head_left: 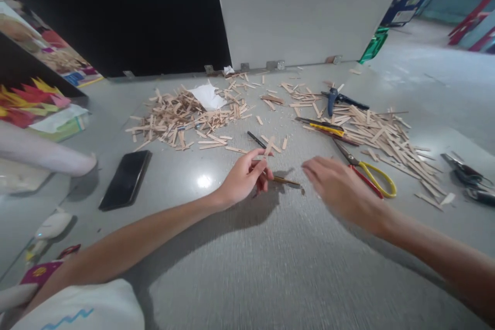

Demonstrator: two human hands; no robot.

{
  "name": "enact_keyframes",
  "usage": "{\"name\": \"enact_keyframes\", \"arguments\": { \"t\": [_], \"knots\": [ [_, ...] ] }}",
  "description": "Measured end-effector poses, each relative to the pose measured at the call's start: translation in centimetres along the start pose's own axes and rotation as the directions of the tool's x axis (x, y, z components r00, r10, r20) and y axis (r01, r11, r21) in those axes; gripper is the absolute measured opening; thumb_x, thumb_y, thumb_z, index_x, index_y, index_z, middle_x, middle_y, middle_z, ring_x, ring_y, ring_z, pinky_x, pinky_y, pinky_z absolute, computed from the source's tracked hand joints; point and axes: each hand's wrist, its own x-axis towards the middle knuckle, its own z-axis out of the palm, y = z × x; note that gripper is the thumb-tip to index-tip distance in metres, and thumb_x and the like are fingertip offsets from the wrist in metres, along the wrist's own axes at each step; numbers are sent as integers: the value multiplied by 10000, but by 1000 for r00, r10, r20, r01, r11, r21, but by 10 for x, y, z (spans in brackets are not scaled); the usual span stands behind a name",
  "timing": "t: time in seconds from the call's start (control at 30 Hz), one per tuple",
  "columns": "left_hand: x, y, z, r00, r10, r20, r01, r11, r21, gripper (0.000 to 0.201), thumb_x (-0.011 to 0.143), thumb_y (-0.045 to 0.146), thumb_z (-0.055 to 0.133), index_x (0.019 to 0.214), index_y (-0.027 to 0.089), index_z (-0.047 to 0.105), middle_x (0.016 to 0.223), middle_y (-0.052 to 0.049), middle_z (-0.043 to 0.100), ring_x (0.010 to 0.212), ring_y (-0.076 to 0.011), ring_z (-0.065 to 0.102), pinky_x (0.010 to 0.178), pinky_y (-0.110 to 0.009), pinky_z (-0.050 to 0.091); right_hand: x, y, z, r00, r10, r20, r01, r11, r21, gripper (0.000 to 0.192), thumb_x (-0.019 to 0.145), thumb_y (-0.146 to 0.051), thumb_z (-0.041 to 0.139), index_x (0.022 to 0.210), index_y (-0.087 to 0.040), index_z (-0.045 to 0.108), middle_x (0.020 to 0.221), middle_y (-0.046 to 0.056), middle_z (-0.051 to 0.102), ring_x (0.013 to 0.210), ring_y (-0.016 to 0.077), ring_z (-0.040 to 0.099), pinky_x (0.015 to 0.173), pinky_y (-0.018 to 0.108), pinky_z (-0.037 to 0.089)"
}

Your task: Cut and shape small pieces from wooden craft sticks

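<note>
Caution: I judge the pale wooden strip (270, 145) liable to slip or turn, since my left hand (253, 170) pinches it near one end only. A dark, slim stick (288, 181) projects from beneath the same hand toward the centre of the frame; if both share that grip, shifting one may disturb the other. The yellow-handled scissors (358, 162) lie just beside my right hand (340, 185), right of centre; a careless sweep could knock them.

Hand status: left, fingers closed on the strip at mid-frame, above the grey surface (270, 268); whether it also grips the stick, I cannot tell. Right, fingers extended together, palm side hidden and blurred; I cannot tell whether it holds anything.
</note>
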Motion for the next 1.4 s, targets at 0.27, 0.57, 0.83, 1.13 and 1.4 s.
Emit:
{"name": "enact_keyframes", "arguments": {
  "t": [0.27, 0.57, 0.83, 1.13, 1.4],
  "knots": [
    [-2, -33, -10, 966, 141, -219, -120, 987, 107, 305, 1036, 493, 521, 1079, 192, 544, 567, 123, 351, 446, -98, 313, 436, -213, 281, 43, -11, 56, 882, -436, -176, 442, 897, -8, 240, 1053, -31, 480, 1110, -136, 688, 1024, 137, 733, 917, 263, 695, 799, 386, 605],
    [-4, -42, -14, 941, 214, -263, -156, 962, 223, 262, 1093, 412, 456, 1073, 188, 591, 638, 63, 479, 511, -114, 397, 513, -245, 338, 33, -2, 60, 856, -237, -460, 261, 965, -11, 260, 1129, -118, 393, 1253, -110, 621, 834, 59, 661, 684, 205, 646, 635, 303, 552],
    [-5, -35, -13, 963, 219, -160, -162, 938, 306, 359, 1123, 373, 412, 928, 178, 641, 599, 50, 504, 525, -111, 458, 539, -232, 356, 31, -4, 53, 854, -237, -462, 243, 969, -47, 386, 1176, -270, 406, 998, -113, 711, 829, 78, 634, 656, 173, 615, 568, 261, 517],
    [3, -23, -25, 993, 119, -9, -105, 912, 396, 353, 1103, 281, 440, 823, 178, 628, 571, 49, 525, 507, -105, 478, 551, -223, 368, 25, 2, 61, 858, -308, -411, 332, 943, -15, 303, 1127, -71, 459, 1375, 0, 618, 887, 79, 742, 630, 155, 680, 524, 253, 511],
    [10, -15, -35, 998, 8, 62, -38, 866, 498, 384, 1098, 247, 448, 777, 179, 647, 563, 35, 562, 508, -116, 510, 588, -241, 399, 28, 1, 58, 876, -351, -331, 347, 935, -72, 396, 1127, -50, 393, 1482, 0, 561, 1001, 123, 742, 759, 186, 710, 634, 276, 581]
  ]
}}
